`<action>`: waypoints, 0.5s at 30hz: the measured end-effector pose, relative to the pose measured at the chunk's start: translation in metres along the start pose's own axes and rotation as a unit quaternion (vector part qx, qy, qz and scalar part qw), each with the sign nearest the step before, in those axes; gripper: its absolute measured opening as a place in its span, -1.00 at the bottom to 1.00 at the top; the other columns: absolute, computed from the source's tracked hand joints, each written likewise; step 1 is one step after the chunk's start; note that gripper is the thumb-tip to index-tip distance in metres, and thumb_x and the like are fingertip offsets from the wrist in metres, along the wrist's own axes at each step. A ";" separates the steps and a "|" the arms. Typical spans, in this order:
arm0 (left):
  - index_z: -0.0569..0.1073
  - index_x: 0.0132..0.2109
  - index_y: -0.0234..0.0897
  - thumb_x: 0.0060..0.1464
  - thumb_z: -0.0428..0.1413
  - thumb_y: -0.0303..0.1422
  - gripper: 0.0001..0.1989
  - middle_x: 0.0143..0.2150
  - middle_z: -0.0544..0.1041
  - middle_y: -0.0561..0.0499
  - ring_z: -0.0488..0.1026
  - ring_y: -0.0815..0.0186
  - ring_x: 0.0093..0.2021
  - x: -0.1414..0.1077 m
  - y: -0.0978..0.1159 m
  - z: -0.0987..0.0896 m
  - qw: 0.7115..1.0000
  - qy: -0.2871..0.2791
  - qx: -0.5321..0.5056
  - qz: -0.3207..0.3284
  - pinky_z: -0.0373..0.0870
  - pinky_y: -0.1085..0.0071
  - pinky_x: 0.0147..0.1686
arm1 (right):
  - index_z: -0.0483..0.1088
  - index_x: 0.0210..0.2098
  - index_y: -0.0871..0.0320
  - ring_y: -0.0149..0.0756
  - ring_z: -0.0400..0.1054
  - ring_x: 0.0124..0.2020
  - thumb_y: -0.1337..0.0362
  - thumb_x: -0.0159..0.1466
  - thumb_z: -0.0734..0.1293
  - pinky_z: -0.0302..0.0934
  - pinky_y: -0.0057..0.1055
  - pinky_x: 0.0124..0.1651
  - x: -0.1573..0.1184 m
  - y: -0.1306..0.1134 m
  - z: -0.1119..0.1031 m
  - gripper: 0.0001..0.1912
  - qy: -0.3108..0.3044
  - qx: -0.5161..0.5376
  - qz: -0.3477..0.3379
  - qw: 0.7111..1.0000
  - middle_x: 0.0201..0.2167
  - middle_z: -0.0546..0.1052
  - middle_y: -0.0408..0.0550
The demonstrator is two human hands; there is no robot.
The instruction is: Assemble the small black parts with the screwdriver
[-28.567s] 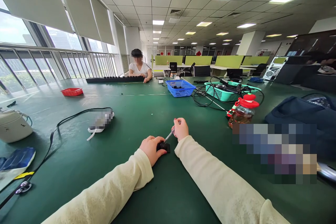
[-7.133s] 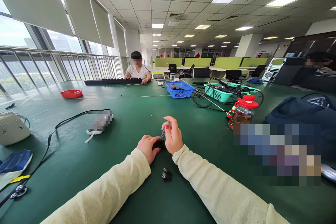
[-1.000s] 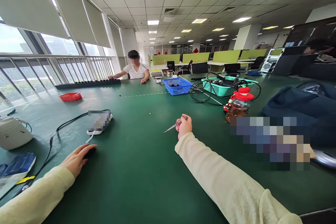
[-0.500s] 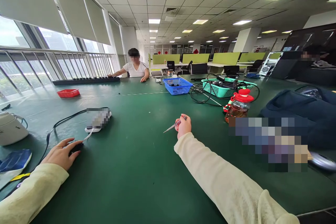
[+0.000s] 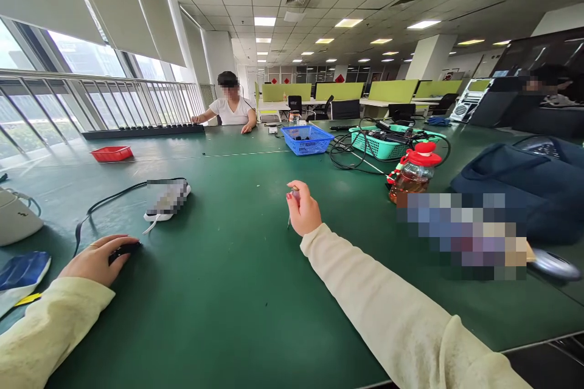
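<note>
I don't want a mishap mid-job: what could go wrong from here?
The slim tool in the right hand points down and might scratch the green tabletop. The left hand, gripping a black part, is near the black cord and could snag it. The bottle stands near tangled cables; a tug might tip it.

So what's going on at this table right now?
Someone in cream sleeves is working at a green table. Their left hand has its fingers around a small black part, off to the left side. Their right hand grips a slim, screwdriver-like tool, well apart from that part. Across the table, a person in a white shirt has one arm stretched toward a long black strip. A blue basket stands farther back, holding dark pieces.
</note>
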State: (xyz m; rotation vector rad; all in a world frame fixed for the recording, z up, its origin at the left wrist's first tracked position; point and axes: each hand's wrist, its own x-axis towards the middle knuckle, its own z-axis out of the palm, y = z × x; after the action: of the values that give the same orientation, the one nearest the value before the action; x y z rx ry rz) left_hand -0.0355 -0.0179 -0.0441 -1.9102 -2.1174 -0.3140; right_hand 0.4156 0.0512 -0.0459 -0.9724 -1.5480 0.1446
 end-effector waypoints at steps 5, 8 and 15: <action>0.52 -0.06 -0.10 0.13 -0.08 -0.25 -0.66 0.09 0.48 0.03 0.44 0.20 0.00 0.007 -0.004 -0.001 0.999 -0.047 -0.013 -0.023 0.42 0.28 -0.03 | 0.25 -0.06 0.10 -0.37 0.30 -0.55 0.23 0.33 0.11 0.17 -0.45 -0.41 -0.001 -0.009 0.001 -0.77 -0.053 -0.035 -0.048 0.997 -0.45 0.45 -0.13; 0.51 -0.05 -0.11 0.13 -0.07 -0.22 -0.66 0.09 0.47 0.01 0.44 0.18 0.00 0.007 -0.002 -0.002 0.998 -0.049 -0.009 -0.040 0.41 0.27 -0.05 | 0.25 -0.06 0.09 -0.38 0.26 -0.58 0.23 0.33 0.11 0.15 -0.46 -0.44 -0.001 -0.008 0.001 -0.77 -0.053 -0.037 -0.037 0.997 -0.47 0.43 -0.15; 0.45 -0.05 -0.16 0.11 -0.09 -0.08 -0.60 -0.02 0.50 -0.09 0.45 0.11 -0.08 -0.004 0.008 -0.006 0.998 0.007 -0.005 -0.057 0.41 0.23 -0.15 | 0.25 -0.04 0.09 -0.38 0.27 -0.57 0.22 0.33 0.11 0.18 -0.44 -0.42 -0.001 -0.006 0.002 -0.76 -0.042 -0.026 -0.015 0.999 -0.43 0.44 -0.13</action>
State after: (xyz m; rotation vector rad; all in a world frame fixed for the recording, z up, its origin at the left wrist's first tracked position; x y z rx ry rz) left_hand -0.0270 -0.0225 -0.0397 -1.7911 -2.2240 -0.3614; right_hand 0.4110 0.0478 -0.0434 -0.9940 -1.6500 0.1253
